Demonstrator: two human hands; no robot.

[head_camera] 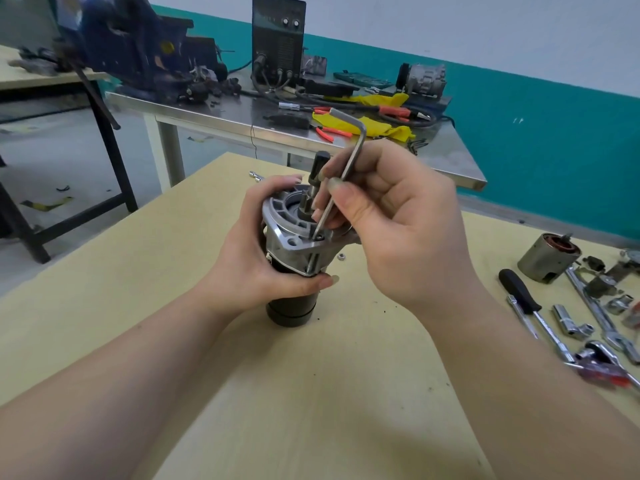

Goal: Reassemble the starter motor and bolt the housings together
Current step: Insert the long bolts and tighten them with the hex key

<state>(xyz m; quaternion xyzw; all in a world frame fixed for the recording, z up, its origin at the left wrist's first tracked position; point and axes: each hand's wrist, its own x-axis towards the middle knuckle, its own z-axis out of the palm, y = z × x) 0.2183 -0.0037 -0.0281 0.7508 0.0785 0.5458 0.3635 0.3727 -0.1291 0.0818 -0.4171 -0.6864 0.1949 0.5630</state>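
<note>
While the starter motor [291, 258] stands upright near the far edge of the table [311, 393], a housing bolt [318, 238] is being tightened. The left hand [256, 258] wraps round the motor. The right hand [391, 216] pinches the hex key [341, 178], tip in the bolt. Next, I think, it must turn the key.

Both forearms are bare from the near edge to the wrists, with no sleeve, watch or glove in sight. The left hand [256, 261] and right hand [398, 223] carry no rings. The fingernails are long, with rounded tips.
</note>
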